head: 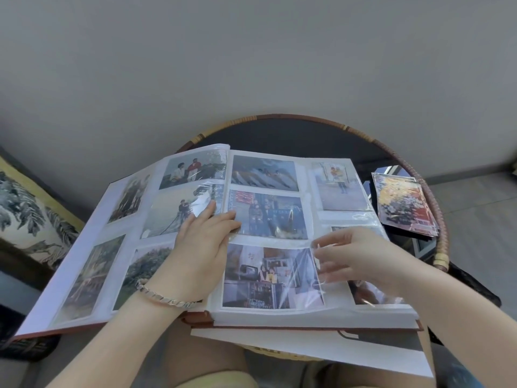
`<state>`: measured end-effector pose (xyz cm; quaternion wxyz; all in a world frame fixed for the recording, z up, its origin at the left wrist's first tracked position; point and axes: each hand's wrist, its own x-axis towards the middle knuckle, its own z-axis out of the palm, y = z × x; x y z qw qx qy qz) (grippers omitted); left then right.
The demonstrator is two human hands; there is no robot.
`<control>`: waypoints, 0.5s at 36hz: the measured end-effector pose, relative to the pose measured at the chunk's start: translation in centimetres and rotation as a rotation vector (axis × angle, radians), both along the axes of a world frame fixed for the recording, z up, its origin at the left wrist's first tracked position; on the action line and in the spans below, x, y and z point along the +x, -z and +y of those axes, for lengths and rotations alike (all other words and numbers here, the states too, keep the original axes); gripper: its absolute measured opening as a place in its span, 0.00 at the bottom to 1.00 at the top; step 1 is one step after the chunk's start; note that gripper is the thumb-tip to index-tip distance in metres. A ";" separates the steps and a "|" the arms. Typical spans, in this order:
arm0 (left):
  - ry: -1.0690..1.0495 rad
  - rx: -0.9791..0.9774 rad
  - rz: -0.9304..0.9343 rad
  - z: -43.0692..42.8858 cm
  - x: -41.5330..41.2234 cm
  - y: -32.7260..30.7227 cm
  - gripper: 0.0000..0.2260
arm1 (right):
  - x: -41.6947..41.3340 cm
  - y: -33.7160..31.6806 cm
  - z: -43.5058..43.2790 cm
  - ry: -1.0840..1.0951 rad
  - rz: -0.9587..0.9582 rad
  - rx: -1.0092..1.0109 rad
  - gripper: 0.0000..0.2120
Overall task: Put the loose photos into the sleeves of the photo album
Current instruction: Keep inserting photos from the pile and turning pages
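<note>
A large photo album [313, 228] lies open on a round table, its sleeves on both pages filled with photos. My left hand [204, 242] rests flat near the spine, fingers straight, pressing the page down. My right hand [355, 256] is over the lower right page, fingers spread and touching the clear plastic at the right edge of the bottom middle photo [268, 278]. Whether it pinches the plastic I cannot tell. A stack of loose photos [405, 203] sits on the table to the right of the album.
The round table [436, 208] has a woven rattan rim and a dark top. A white sheet [307, 351] sticks out under the album's near edge. A patterned cushion [30, 219] lies at left. My knees show below the table.
</note>
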<state>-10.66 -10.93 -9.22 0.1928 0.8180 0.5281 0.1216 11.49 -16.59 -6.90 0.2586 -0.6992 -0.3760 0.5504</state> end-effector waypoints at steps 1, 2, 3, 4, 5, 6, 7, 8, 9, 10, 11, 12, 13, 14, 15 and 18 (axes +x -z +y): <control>0.002 -0.002 0.001 0.0 0.0 0.0 0.19 | 0.1 -0.2 0.0 0.020 0.036 -0.009 0.10; 0.004 -0.006 0.004 0.0 0.0 -0.1 0.19 | 0.3 -0.3 0.0 0.037 0.073 -0.017 0.09; 0.006 -0.008 0.009 0.0 0.0 -0.2 0.19 | 0.4 -0.3 0.0 0.046 0.106 -0.025 0.08; 0.007 -0.010 0.014 -0.1 0.1 -0.2 0.19 | 0.6 -0.3 0.0 0.047 0.123 -0.031 0.07; 0.006 -0.011 0.017 -0.1 0.1 -0.3 0.19 | 0.6 -0.2 0.0 0.046 0.122 -0.033 0.07; 0.005 -0.014 0.016 -0.1 0.1 -0.3 0.19 | 0.6 0.0 0.0 0.046 0.112 -0.033 0.06; 0.004 -0.017 0.012 -0.1 0.1 -0.3 0.19 | 0.6 0.2 0.0 0.049 0.101 -0.029 0.05; 0.003 -0.019 0.010 -0.1 0.1 -0.3 0.19 | 0.6 0.3 0.0 0.054 0.093 -0.022 0.05; 0.003 -0.020 0.009 -0.1 0.2 -0.4 0.19 | 0.5 0.5 0.1 0.060 0.084 -0.013 0.04; 0.002 -0.019 0.011 0.0 0.2 -0.4 0.19 | 0.5 0.7 0.1 0.066 0.064 -0.001 0.04; 0.001 -0.017 0.013 0.0 0.2 -0.4 0.19 | 0.5 0.8 0.1 0.067 0.032 0.012 0.04; 0.001 -0.016 0.019 0.0 0.2 -0.3 0.19 | 0.4 0.9 0.1 0.067 0.002 0.026 0.04; 0.002 -0.015 0.027 0.0 0.2 -0.3 0.19 | 0.5 1.1 0.1 0.066 -0.019 0.039 0.04; 0.005 -0.013 0.035 0.0 0.2 -0.3 0.19 | 0.4 1.1 0.0 0.067 -0.028 0.049 0.04; 0.008 -0.011 0.040 0.0 0.2 -0.3 0.19 | 0.4 1.2 -0.1 0.070 -0.031 0.055 0.03; 0.006 -0.006 0.051 0.0 0.2 -0.2 0.19 | 0.3 1.4 -0.2 0.087 -0.019 0.055 0.03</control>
